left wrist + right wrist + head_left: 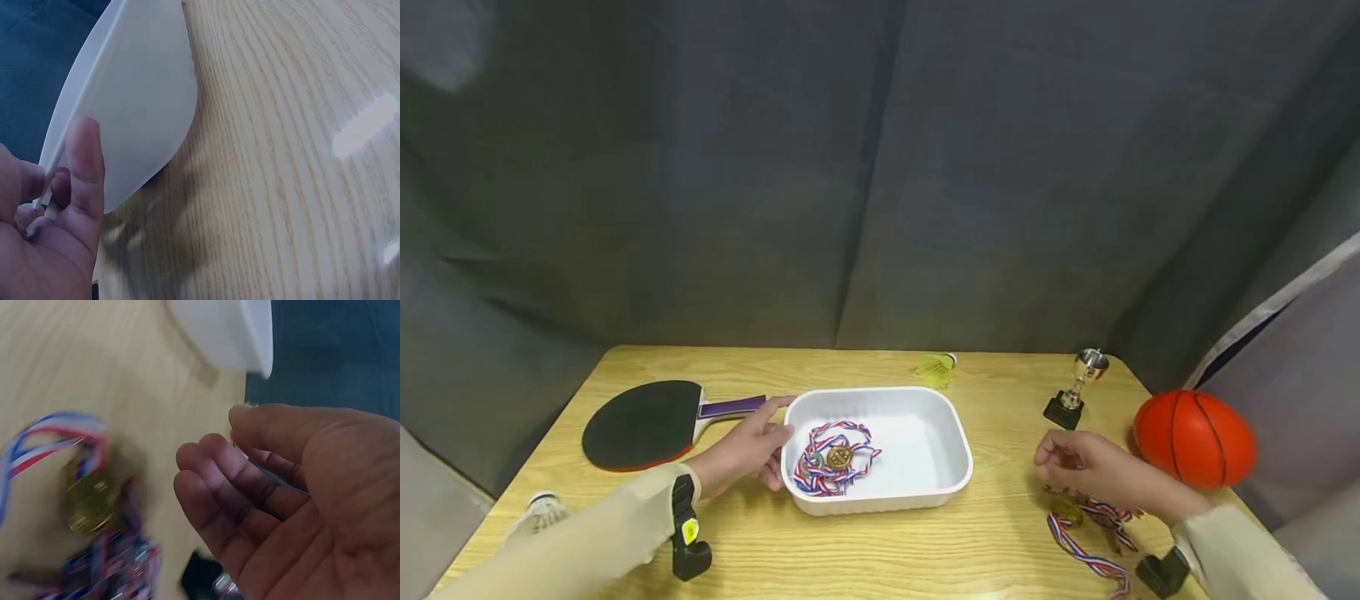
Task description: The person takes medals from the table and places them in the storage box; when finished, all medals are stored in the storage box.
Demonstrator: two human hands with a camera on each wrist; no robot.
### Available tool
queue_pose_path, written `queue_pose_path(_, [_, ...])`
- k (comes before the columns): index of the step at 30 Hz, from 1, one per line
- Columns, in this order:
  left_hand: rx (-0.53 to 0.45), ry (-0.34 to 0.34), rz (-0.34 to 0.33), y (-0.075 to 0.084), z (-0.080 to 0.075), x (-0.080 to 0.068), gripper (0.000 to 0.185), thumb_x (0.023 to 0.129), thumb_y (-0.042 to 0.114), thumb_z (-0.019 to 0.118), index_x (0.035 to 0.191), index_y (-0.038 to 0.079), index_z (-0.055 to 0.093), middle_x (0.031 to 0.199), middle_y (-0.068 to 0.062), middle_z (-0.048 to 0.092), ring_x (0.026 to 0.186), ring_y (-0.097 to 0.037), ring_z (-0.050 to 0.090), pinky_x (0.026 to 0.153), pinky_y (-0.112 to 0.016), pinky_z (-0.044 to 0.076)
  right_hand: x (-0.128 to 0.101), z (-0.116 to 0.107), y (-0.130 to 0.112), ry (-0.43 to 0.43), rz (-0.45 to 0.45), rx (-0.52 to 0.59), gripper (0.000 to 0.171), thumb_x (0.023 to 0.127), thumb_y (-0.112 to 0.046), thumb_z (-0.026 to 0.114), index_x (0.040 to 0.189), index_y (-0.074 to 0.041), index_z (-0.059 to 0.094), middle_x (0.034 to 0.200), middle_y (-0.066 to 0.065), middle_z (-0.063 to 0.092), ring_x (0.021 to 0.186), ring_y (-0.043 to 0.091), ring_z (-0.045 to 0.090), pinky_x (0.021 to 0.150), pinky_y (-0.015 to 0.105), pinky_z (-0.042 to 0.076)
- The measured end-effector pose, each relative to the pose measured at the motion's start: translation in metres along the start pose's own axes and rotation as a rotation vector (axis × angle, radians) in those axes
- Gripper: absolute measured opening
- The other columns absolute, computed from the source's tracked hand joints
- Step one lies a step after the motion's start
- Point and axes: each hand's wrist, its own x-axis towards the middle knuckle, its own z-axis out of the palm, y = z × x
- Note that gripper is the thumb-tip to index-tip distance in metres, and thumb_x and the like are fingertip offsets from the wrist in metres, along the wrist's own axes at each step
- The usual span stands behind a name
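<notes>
My left hand (pixel 747 447) grips the left rim of a white plastic tray (pixel 895 502); the left wrist view shows fingers and thumb on both sides of the tray wall (pixel 140 94). Inside the tray, at its left, lie a gold medal (pixel 839 457) and a silver-coloured one among tangled red, white and blue ribbons (pixel 850 428). Right of the tray, my right hand (pixel 1101 471) hovers with loosely bent fingers and holds nothing. Below it on the table lie another gold medal (pixel 92 501) and more striped ribbons (pixel 112 565), blurred in the right wrist view.
A table tennis bat (pixel 643 425) lies left of the tray, with a white shuttlecock (pixel 542 515) nearer, partly behind the left sleeve. A yellow shuttlecock (pixel 936 369) lies behind the tray. At the right are a small trophy cup (pixel 1075 387) and an orange ball (pixel 1195 439).
</notes>
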Motion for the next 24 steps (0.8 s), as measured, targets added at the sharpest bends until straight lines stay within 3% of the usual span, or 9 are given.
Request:
queue_pose_path(7, [-0.005,0.013,-0.014,-0.003,-0.001,-0.002,0.056,0.113,0.014,0.042,0.165,0.015,0.021,0.09,-0.022,0.066,0.061,-0.015,0.064,0.055,-0.028,0.062,-0.032,0.009,0.037,-0.025,0.04,0.067,0.014,0.104,-0.002,0.061,0.11,0.01,0.058,0.088,0.001,0.06,0.07,0.0,0.054,0.052,0.022,0.051])
queue_pose_path(18, [-0.01,0.02,-0.009,-0.001,-0.001,-0.001,0.056,0.113,0.015,0.042,0.165,0.015,0.021,0.089,-0.021,0.066,0.062,-0.015,0.064,0.055,-0.027,0.062,-0.038,0.021,0.052,0.079,0.096,-0.173,0.025,0.094,-0.01,0.077,0.108,-0.001,0.059,0.084,-0.002,0.053,0.072,-0.004,0.043,0.053,0.018,0.037])
queue_pose_path(24, [-0.011,0.013,-0.001,-0.001,0.001,0.002,0.056,0.113,0.014,0.042,0.165,0.014,0.022,0.085,-0.018,0.065,0.061,-0.014,0.063,0.054,-0.027,0.061,-0.04,0.025,0.053,0.115,0.126,-0.207,0.028,0.093,-0.011,0.078,0.109,-0.001,0.058,0.082,-0.001,0.05,0.07,-0.004,0.041,0.053,0.02,0.033])
